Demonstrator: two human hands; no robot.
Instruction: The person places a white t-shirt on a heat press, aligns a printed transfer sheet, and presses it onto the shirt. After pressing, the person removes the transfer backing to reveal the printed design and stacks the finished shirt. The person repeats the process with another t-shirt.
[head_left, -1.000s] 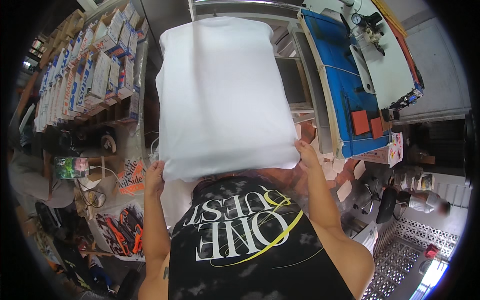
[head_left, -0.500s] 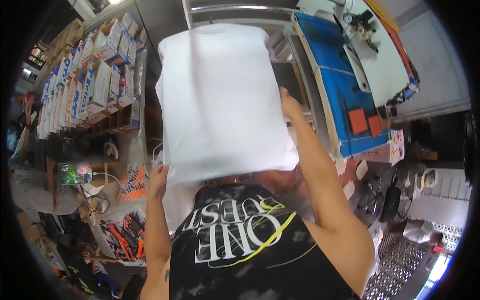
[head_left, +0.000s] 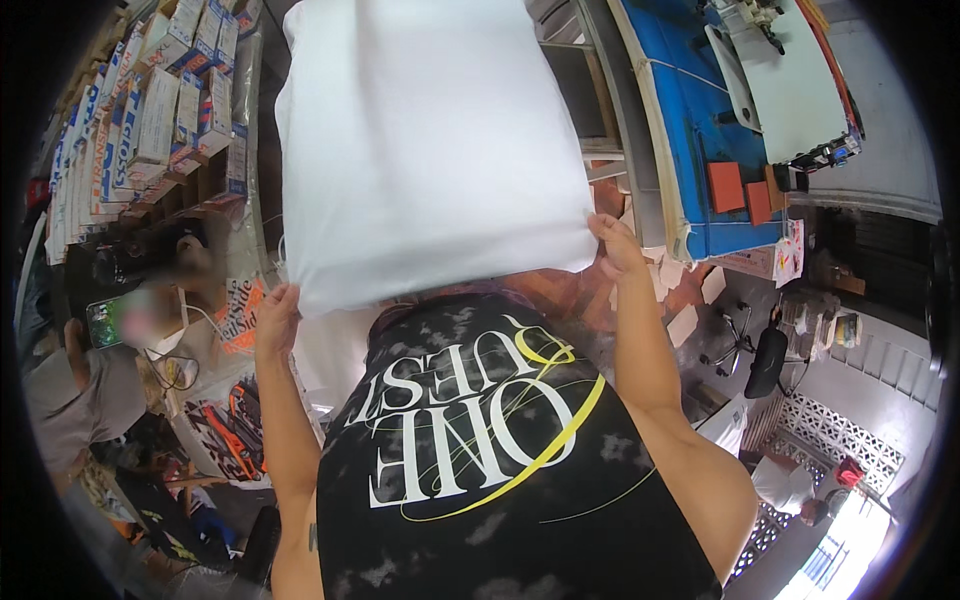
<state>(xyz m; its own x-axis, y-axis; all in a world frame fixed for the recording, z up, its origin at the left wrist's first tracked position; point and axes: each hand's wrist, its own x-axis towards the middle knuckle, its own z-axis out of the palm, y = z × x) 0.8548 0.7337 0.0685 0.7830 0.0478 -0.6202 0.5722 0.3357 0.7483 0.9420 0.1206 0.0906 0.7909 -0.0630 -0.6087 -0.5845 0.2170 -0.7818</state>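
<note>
A white cloth garment lies flat over a press board in front of me and fills the upper middle of the view. My left hand grips its near left corner. My right hand pinches its near right corner. Both arms reach forward from my black printed shirt. The board beneath the cloth is hidden.
A blue-topped workbench with orange pads and a white board stands to the right. Shelves of boxes line the left. A seated person with a phone is at the left. Paper scraps lie on the floor at right.
My right hand has come back from higher up the cloth's right edge to its near right corner. The cloth now sits nearer and larger in view. My left hand kept its corner.
</note>
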